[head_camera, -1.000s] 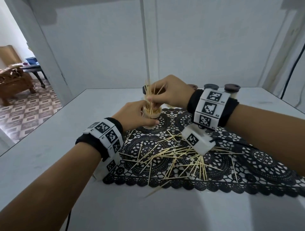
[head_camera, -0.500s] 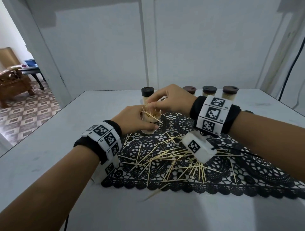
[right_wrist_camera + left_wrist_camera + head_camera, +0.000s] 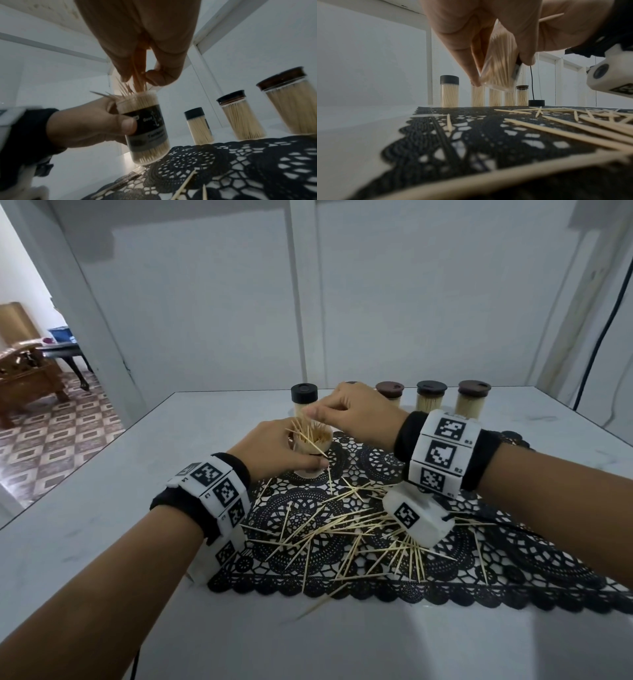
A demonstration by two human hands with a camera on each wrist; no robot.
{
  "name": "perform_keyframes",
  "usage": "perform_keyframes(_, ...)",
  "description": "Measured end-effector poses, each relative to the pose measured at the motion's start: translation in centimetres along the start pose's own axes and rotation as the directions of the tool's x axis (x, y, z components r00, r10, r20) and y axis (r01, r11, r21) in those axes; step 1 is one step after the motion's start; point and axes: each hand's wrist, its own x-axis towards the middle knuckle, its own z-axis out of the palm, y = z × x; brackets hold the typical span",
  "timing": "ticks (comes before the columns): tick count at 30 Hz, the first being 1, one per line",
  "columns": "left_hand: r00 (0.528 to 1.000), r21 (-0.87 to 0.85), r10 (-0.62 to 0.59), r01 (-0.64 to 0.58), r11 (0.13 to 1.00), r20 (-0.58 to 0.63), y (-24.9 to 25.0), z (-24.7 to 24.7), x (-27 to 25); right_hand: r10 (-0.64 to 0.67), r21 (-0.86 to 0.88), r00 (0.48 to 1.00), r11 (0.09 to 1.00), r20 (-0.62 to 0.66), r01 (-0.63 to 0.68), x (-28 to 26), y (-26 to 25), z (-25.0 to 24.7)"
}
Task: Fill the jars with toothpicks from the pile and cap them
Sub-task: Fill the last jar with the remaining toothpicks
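The open jar (image 3: 310,451) is gripped by the left hand (image 3: 274,450) at the lace mat's (image 3: 513,542) 11 o'clock edge, steadying it while a toothpick bunch (image 3: 139,81) is pinched and fed in by the right hand's (image 3: 356,416) fingers (image 3: 154,77). The pile (image 3: 359,529) lies at 5 o'clock of the jar.

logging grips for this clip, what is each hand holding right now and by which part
Left hand grips the open toothpick jar round its side at the label. Right hand pinches a bundle of toothpicks near their upper ends over the jar's mouth.
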Motion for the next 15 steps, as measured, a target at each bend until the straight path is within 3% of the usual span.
perform_keyframes(4, 1.000, 0.009, 0.004, -0.004, 1.000, -0.002, -0.1, 0.0, 0.0, 0.092, 0.128, 0.996, 0.988, 0.010, -0.092, 0.0, 0.2, -0.4)
perform_keyframes(8, 1.000, -0.009, -0.001, 0.001, 1.000, -0.003, -0.1, 0.0, 0.0, 0.104, 0.235, 0.994, 0.967, -0.027, -0.095, 0.0, 0.3, -0.6)
perform_keyframes(15, 1.000, 0.004, 0.002, -0.002, 1.000, -0.014, -0.2, 0.2, 0.0, -0.042, 0.010, 0.999, 0.999, -0.030, 0.043, -0.5, 0.6, 0.5)
